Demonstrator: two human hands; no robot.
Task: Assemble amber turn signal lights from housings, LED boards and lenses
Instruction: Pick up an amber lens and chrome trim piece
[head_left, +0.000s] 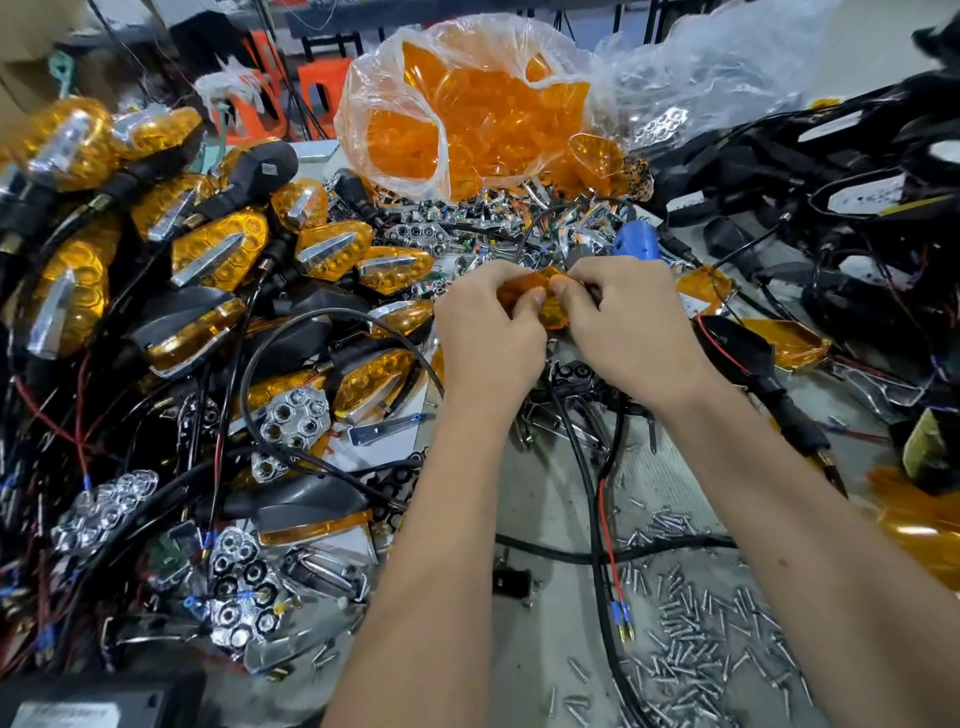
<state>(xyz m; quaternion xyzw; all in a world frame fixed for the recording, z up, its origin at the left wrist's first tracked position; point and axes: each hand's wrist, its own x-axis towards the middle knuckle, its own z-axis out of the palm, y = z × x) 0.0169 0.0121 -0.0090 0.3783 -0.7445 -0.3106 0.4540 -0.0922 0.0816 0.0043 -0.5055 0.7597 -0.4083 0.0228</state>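
Both hands meet at the centre of the bench around one amber lens (546, 306). My left hand (488, 332) grips its left end with curled fingers. My right hand (631, 325) pinches its right end, and most of the lens is hidden between the fingers. A black cable with red wire (602, 499) hangs down below the hands, ending in blue crimp terminals (622, 619). A clear plastic bag of amber lenses (467, 119) stands behind the hands. Finished amber lights (218, 249) are piled on the left.
Loose silver screws (691, 639) lie scattered at the front right. Chrome reflector inserts (291, 415) lie among wires on the left. A blue-handled tool (636, 241) lies just beyond my right hand. Black housings with leads (831, 171) fill the right; a black housing (737, 343) lies beside my right wrist.
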